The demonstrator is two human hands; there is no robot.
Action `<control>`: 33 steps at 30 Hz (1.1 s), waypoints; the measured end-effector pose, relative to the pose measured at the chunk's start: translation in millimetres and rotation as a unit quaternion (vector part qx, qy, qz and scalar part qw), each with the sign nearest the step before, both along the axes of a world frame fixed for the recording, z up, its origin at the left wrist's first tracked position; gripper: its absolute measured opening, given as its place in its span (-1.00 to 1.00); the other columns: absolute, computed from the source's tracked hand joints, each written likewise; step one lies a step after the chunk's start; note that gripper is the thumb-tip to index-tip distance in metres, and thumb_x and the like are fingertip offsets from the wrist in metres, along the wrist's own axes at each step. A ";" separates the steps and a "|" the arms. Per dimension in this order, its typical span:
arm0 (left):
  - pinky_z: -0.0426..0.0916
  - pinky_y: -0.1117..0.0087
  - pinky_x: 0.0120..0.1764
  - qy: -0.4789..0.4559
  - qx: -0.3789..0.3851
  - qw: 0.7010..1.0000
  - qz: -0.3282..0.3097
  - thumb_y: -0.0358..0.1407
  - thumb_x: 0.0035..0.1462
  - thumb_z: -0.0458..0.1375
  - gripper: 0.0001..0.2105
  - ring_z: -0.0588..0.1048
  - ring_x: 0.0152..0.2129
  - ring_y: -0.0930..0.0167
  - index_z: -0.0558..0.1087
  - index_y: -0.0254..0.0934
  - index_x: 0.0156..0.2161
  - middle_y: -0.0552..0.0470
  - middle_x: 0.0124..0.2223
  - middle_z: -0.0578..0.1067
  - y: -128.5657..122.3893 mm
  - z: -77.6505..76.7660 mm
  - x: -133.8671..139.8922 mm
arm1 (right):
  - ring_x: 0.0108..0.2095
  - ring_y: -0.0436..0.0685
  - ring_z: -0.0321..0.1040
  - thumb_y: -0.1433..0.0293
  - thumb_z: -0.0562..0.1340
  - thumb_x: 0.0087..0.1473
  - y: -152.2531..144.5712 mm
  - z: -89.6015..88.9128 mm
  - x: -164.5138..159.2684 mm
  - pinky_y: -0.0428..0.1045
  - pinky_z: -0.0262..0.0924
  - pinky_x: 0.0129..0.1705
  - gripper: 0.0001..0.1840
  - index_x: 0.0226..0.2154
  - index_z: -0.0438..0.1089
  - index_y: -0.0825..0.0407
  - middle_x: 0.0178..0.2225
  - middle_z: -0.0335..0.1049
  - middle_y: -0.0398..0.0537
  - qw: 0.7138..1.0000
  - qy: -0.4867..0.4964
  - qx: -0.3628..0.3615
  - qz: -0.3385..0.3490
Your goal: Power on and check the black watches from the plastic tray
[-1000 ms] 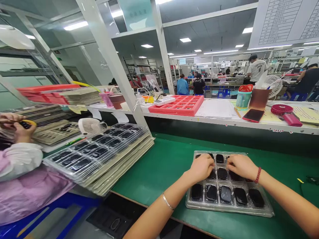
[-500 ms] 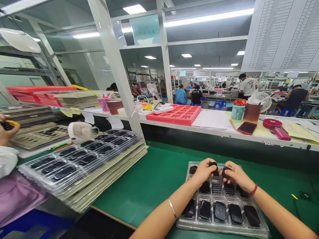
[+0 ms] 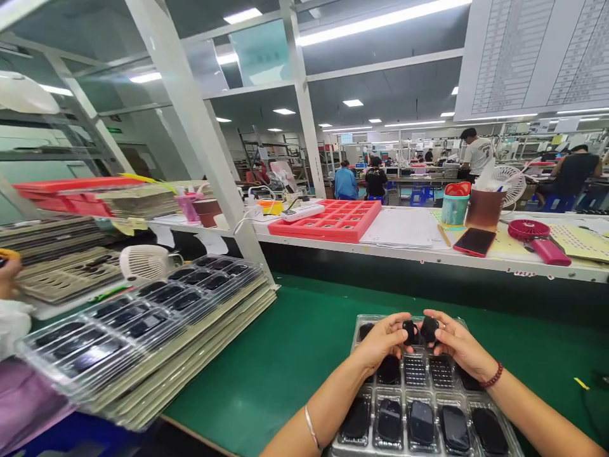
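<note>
My left hand (image 3: pixel 380 343) pinches a small black rounded device (image 3: pixel 410 332) between thumb and fingers. Facing it, my right hand (image 3: pixel 460 348) grips another black device (image 3: pixel 429 328) with a squarish, smooth face. The two pieces are held close side by side, above the far rows of a clear plastic tray (image 3: pixel 415 373). Black rounded-rectangular devices (image 3: pixel 421 422) with glossy faces lie in the near row of pockets. Two middle pockets hold no device and show a dotted bottom. My hands and wrists hide part of the tray's far rows.
Left on the green bench (image 3: pixel 247 368) stands a stack of trays (image 3: pixel 190 355), its top one filled with black devices. A white fan (image 3: pixel 145 261) is behind it. The shelf (image 3: pixel 328 246) ahead bears a red compartment tray (image 3: pixel 328 222) and a phone (image 3: pixel 474 242). A co-worker's hand (image 3: pixel 9 270) shows far left.
Both hands have turned the black devices, so the right one now shows its broad face. My fingers have opened out a little around them. The camera view has shifted slightly.
</note>
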State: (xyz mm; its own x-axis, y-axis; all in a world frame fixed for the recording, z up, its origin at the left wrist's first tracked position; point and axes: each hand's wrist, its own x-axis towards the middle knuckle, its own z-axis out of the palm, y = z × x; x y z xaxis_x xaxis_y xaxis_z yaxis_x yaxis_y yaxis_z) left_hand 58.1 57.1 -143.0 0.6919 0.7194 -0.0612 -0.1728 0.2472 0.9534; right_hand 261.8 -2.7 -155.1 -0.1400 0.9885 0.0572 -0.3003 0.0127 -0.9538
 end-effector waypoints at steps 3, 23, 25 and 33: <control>0.13 0.57 -0.64 0.011 0.028 1.000 -0.001 -0.18 -0.10 0.28 -0.41 0.45 -0.64 0.52 0.24 -0.34 0.04 -0.09 -0.22 0.46 1.7 -3.5 0.2 | -0.52 -0.06 0.27 0.25 0.35 -0.09 0.2 -0.6 -0.8 -0.13 0.28 -0.51 -0.54 -0.09 0.35 -0.01 -0.26 0.39 -0.07 0.999 -0.030 0.014 0.007; 0.25 0.51 -0.49 0.097 0.092 0.991 0.031 -0.48 -0.05 0.06 -0.61 0.50 -0.42 0.43 0.31 -0.35 -0.03 -0.12 -0.13 0.46 -9.5 8.0 4.5 | -0.41 0.01 0.36 0.40 0.19 0.00 -4.2 2.2 -6.8 -0.05 0.31 -0.41 -0.57 -0.02 0.25 0.00 -0.16 0.37 0.00 0.992 -0.119 0.040 -0.006; 0.26 0.50 -0.49 0.102 0.102 0.989 0.035 -0.43 -0.01 0.08 -0.64 0.50 -0.42 0.42 0.31 -0.35 -0.04 -0.12 -0.15 0.46 -9.5 8.1 4.5 | -0.41 0.01 0.36 0.40 0.19 0.00 -5.4 4.2 -6.5 -0.06 0.30 -0.42 -0.59 -0.03 0.25 -0.01 -0.16 0.37 0.00 0.992 -0.117 0.052 0.005; 0.20 0.52 -0.59 0.110 0.121 0.986 0.034 -0.23 0.06 0.08 -0.73 0.49 -0.58 0.45 0.40 -0.36 -0.16 -0.06 -0.30 0.49 -7.1 5.9 4.1 | -0.60 -0.06 0.28 0.25 0.15 0.09 -4.7 3.6 -4.4 -0.09 0.25 -0.50 -0.75 -0.24 0.35 0.06 -0.38 0.45 -0.05 0.996 -0.083 0.019 0.011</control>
State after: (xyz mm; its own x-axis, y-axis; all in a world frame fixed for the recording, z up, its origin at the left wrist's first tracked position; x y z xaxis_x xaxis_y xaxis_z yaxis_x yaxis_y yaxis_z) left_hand 62.2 50.0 -137.1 0.6300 0.7761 -0.0261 0.0371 0.0034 0.9993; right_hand 257.3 -7.4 -151.5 -0.1724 0.9826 0.0685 -0.1392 0.0446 -0.9893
